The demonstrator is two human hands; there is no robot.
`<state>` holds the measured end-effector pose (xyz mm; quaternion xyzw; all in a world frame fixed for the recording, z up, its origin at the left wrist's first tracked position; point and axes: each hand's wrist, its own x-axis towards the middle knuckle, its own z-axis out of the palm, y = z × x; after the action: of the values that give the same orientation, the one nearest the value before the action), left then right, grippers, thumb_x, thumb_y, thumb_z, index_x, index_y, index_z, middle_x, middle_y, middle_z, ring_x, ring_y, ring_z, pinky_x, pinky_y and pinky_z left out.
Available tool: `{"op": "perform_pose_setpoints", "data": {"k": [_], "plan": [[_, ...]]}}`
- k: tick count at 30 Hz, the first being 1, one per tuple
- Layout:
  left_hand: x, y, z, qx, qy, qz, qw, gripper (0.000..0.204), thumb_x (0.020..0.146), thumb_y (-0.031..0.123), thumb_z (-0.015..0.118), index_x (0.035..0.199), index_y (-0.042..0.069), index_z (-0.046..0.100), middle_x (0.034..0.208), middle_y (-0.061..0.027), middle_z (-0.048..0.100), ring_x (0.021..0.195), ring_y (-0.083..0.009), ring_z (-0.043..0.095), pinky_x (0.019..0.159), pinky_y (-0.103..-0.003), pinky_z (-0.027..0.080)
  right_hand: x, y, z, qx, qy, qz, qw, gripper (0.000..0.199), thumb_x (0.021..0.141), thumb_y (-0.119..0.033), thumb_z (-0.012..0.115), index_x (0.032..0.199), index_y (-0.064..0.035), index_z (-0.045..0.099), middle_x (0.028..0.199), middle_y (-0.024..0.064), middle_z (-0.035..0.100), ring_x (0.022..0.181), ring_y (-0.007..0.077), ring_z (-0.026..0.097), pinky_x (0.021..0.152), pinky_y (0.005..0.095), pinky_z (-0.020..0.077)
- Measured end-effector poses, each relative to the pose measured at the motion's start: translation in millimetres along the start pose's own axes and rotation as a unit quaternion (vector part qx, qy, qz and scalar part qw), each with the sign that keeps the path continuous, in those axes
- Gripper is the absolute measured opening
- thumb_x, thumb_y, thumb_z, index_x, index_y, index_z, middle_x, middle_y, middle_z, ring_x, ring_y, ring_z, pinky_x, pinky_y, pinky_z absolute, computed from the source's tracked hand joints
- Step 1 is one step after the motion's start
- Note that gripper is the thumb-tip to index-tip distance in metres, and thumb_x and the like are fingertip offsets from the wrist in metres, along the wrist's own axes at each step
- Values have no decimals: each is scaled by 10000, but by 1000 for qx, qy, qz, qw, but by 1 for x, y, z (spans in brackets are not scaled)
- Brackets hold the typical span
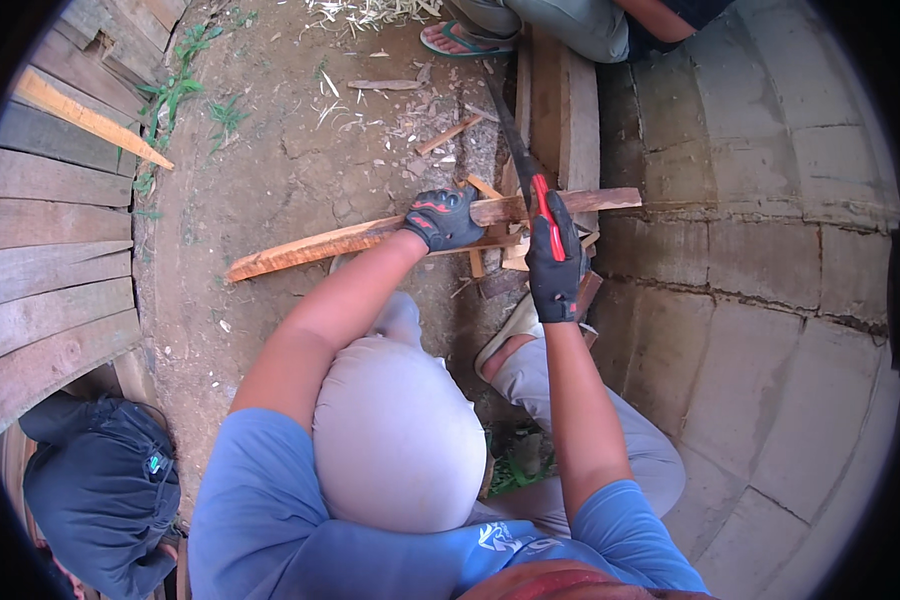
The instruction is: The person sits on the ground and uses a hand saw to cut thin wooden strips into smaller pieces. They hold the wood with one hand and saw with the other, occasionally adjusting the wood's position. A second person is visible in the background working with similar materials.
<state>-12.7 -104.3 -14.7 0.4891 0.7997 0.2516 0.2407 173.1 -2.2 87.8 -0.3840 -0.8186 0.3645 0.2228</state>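
Note:
Both my hands wear black gloves with red marks. My left hand (444,219) is closed around a long rough strip of wood (315,246), which slants across in front of my knees. The strip's pale, reddish end points left and its darker end (610,199) reaches past my right hand. In my right hand (555,258) is the red handle of what looks like a hand saw (515,145). Its long dark blade tapers away from me, beyond the strip. The handle crosses over the strip; whether blade and wood touch is unclear. Teeth cannot be made out.
Offcuts (495,285) lie beneath the strip. A beam (578,120) runs beside a grey block wall (760,260). Another person's sandalled foot (467,40) is at the far end, near shavings (370,10). Plank walling (50,220) and a dark cloth item (100,490) stand left.

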Motion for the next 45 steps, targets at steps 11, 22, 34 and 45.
{"op": "perform_pose_setpoints", "data": {"k": [11,22,34,45], "plan": [[-9,25,22,112,107,101,983,584,889,358,715,1329,-12,616,1212,-236,698,1072,-376,703,922,-511,551,-3,0,0,-35,-11,-48,998,483,1072,-314,610,1503,-94,611,1445,177,673,1334,349,650,1121,444,496],[2,30,28,97,79,36,992,266,906,272,670,1077,69,697,968,-174,764,903,-358,757,804,-511,589,1,-9,-6,93,-2,70,993,482,1051,-279,648,1495,-91,633,1349,196,725,1248,315,710,1041,412,539],[14,48,16,177,19,25,984,402,924,341,695,1221,71,693,990,-191,777,896,-360,766,803,-519,596,5,9,-18,64,25,-18,997,467,1047,-308,639,1467,-104,649,1413,167,697,1281,348,679,1095,434,522],[19,40,18,134,-20,-2,991,372,965,370,637,1203,92,703,1034,-211,778,972,-414,758,857,-563,584,-6,4,-11,43,-8,-61,997,476,1046,-263,641,1495,-109,618,1426,184,678,1287,365,668,1089,453,525]]}}
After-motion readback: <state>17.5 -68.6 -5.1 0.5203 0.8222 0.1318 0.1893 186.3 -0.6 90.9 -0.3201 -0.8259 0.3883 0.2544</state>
